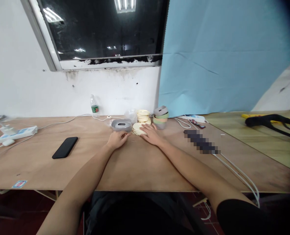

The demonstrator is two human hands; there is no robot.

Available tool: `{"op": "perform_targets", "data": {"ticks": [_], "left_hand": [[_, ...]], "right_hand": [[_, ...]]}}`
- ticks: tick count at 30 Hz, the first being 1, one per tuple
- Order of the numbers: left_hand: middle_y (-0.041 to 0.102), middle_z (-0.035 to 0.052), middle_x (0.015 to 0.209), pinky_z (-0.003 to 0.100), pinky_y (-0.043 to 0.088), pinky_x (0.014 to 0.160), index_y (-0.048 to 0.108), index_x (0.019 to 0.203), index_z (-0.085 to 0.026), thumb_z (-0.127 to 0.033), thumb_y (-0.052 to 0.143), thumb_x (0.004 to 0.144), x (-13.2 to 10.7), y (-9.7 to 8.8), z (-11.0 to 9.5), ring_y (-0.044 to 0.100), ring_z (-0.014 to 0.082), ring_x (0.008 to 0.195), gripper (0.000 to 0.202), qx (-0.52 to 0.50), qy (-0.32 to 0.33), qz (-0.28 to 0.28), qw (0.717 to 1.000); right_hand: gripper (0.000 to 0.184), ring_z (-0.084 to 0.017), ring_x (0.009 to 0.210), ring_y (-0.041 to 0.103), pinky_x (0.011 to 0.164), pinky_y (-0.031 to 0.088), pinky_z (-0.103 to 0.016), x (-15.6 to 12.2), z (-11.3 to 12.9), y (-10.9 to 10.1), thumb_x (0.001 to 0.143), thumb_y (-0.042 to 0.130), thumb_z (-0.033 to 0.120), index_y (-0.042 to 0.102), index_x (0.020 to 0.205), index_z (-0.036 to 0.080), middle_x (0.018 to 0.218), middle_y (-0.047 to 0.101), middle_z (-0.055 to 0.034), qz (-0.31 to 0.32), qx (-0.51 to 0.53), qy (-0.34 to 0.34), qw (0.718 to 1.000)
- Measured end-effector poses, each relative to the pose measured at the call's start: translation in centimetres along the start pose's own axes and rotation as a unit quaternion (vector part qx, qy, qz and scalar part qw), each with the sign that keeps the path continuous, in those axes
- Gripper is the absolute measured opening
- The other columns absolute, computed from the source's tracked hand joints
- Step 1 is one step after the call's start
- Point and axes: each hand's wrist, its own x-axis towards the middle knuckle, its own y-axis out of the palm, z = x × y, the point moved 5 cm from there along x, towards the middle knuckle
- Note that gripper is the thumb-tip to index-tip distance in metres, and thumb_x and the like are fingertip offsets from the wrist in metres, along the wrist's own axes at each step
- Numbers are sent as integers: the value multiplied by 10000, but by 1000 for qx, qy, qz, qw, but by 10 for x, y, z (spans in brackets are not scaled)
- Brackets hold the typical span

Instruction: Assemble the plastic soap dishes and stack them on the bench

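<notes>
Just below the centre of the frame, the right hand (150,133) reaches in with fingers extended and slightly spread, laid over the right side of a low stack of cream discs (136,128). The discs lie flat, broad faces up; being round, they show no clear long axis. Behind them, a taller stack of cream pieces (143,115) stands upright, its long axis vertical.

Left of the discs, the left hand (117,139) rests with fingers curled at the near edge of a grey rounded container (115,125); whether it grips anything, I cannot tell. The container sits flat, its longer side running left to right across the frame, as does the dark slot in its middle.

Just right of the tall stack, nested bowls (160,120) in grey, green and orange rise in a column, the topmost tilted. All stand on the wooden table (145,163).
</notes>
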Motion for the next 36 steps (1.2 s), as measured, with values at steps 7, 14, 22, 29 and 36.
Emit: {"op": "perform_targets", "data": {"ticks": [7,14,22,29,36], "left_hand": [[707,43,831,258,429,651,680,987,-203,-448,424,914,0,8,5,627,165,725,362,-8,-7,37,999],[676,41,892,265,435,667,637,1077,-208,-463,504,855,-2,25,11,606,184,802,363,-11,12,136,991],[667,51,923,277,437,690,618,1104,-201,-498,490,855,-2,27,13,597,191,819,408,-18,10,145,989],[671,51,917,285,440,682,634,1049,-196,-506,483,855,-1,31,16,598,195,818,396,-9,14,141,990],[669,51,926,289,447,707,632,1073,-199,-522,482,850,-1,33,18,599,198,836,420,-5,8,148,989]], "right_hand": [[311,-247,1121,535,986,382,-424,-6,19,-25,882,514,368,645,1115,208,1164,643,-93,-125,86,-47,987],[292,-230,979,576,899,433,-397,-8,37,-18,853,560,314,641,1106,193,1050,676,-83,-77,131,-84,985],[232,-214,854,572,816,438,-361,-11,45,-23,892,504,315,685,961,187,861,682,-84,-38,104,-102,989],[289,-165,750,587,669,437,-278,-17,71,-1,850,579,386,666,1064,212,865,662,-50,124,164,-87,975],[278,-151,721,572,636,393,-252,-14,53,7,838,599,374,684,1031,192,801,658,-37,128,180,-32,975]]}}
